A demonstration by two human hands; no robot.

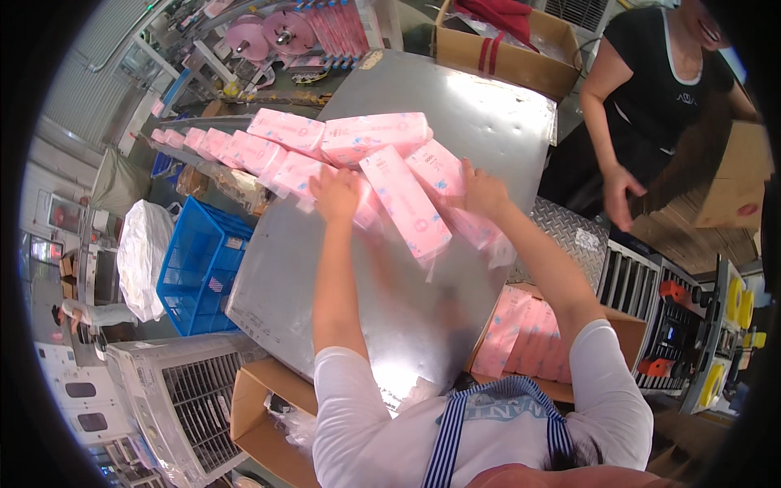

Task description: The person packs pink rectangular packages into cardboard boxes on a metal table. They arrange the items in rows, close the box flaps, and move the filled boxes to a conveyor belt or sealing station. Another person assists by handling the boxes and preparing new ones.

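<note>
Head view, oblong pink packs point(404, 202), blue-patterned, heaped

10+ pink pkgs point(405, 203), 2 pink reels point(246, 41)

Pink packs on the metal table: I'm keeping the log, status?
Left hand open on pink packs; right hand open against packs farther right. Packs heaped on metal table. One slanted pack lies between the hands.

Bright light's glaring off surface point(281, 281), far + near ends; soft reflections showing; fisheye's bending edges, corners showing blk.
</note>
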